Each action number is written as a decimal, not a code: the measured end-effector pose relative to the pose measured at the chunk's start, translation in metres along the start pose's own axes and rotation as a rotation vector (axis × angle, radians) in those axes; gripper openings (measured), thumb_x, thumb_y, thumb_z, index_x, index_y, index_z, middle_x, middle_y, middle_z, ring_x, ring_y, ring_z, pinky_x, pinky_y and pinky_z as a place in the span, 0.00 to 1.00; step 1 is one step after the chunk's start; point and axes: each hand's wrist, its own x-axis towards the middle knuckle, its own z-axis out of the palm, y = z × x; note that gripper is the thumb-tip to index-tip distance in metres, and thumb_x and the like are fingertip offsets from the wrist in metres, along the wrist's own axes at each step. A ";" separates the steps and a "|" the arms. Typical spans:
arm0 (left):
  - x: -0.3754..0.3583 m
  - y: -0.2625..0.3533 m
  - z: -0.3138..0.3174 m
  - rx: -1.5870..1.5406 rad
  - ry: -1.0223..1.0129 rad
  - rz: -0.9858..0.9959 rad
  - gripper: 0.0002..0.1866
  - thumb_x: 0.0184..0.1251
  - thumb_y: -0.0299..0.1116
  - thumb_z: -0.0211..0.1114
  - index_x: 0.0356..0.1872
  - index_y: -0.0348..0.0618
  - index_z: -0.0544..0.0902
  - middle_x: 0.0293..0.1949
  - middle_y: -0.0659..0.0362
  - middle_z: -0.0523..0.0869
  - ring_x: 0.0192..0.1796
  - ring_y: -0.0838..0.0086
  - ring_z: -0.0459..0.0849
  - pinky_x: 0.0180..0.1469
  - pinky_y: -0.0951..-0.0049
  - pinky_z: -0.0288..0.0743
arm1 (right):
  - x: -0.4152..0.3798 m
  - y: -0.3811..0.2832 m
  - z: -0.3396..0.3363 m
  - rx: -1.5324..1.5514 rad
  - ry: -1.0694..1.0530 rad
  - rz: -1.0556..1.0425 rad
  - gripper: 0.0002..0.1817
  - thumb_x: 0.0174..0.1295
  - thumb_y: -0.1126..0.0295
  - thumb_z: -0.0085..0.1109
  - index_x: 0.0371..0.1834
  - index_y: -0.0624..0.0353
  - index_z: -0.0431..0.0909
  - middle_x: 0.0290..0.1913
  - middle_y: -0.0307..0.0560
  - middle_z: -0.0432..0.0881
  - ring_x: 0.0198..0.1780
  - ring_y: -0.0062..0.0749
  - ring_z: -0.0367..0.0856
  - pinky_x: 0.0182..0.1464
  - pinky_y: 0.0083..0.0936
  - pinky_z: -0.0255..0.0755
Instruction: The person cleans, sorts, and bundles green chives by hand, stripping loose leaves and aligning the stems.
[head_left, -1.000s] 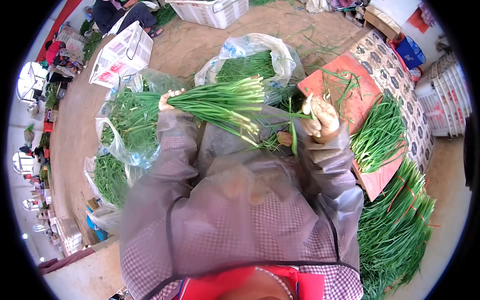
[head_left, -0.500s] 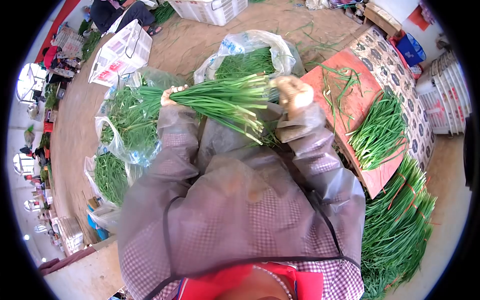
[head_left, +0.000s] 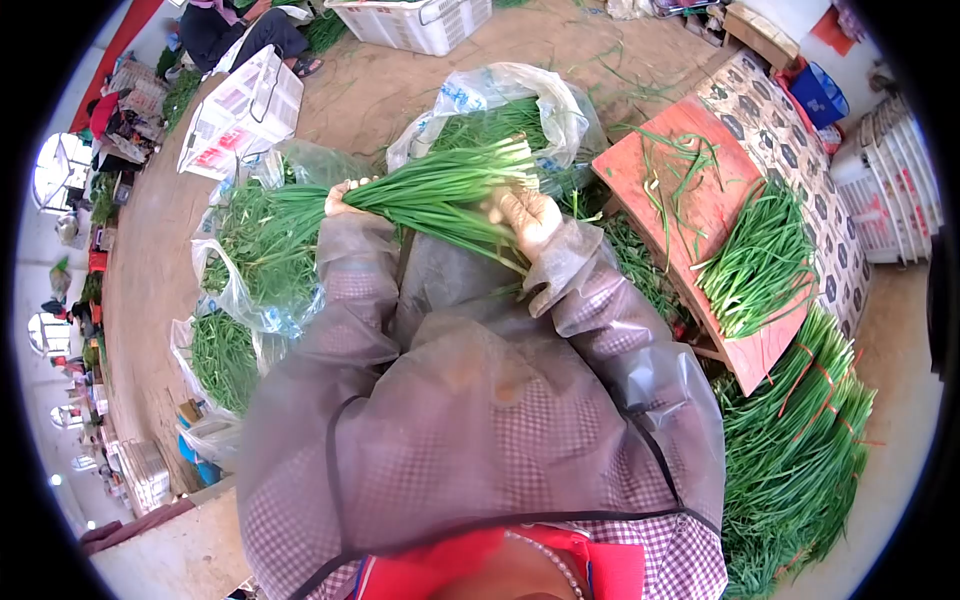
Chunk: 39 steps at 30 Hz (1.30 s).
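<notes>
My left hand is closed around a bunch of green garlic chives, gripping it toward the leafy end. The bunch lies sideways above my lap, its pale stem ends fanned out to the right. At those ends is my right hand, fingers curled in against the lower stems; what exactly is between the fingertips is hard to see. Below my left hand, the leaves hang over an open plastic bag of loose chives. Another bag of chives stands just beyond the bunch.
To my right, a red board carries a pile of chives and loose strands. Rubber-banded bundles are stacked beside it. White plastic crates stand ahead, and a person sits at the far left.
My right hand has moved left and slightly toward me, from beyond the stem ends onto the lower stems. The stem ends have shifted slightly; my left hand keeps its hold.
</notes>
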 end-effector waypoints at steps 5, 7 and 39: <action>0.018 0.005 -0.021 -0.036 0.037 0.017 0.06 0.49 0.31 0.52 0.17 0.45 0.66 0.20 0.58 0.71 0.27 0.64 0.70 0.48 0.55 0.74 | -0.009 -0.009 -0.045 0.315 0.126 -0.092 0.15 0.67 0.66 0.52 0.24 0.62 0.76 0.25 0.46 0.79 0.29 0.31 0.79 0.36 0.26 0.74; 0.019 0.005 -0.027 -0.047 -0.020 0.017 0.06 0.48 0.30 0.51 0.17 0.45 0.67 0.20 0.58 0.71 0.27 0.64 0.70 0.48 0.55 0.74 | -0.023 -0.027 -0.071 0.398 0.324 0.095 0.13 0.66 0.63 0.55 0.29 0.62 0.79 0.30 0.48 0.82 0.30 0.33 0.81 0.35 0.26 0.75; 0.033 -0.005 -0.045 -0.025 0.013 0.047 0.06 0.56 0.32 0.48 0.23 0.43 0.69 0.23 0.58 0.73 0.28 0.64 0.74 0.45 0.52 0.77 | -0.067 -0.046 -0.035 -0.185 -0.046 0.244 0.22 0.70 0.57 0.48 0.50 0.67 0.77 0.44 0.51 0.83 0.45 0.33 0.80 0.49 0.26 0.71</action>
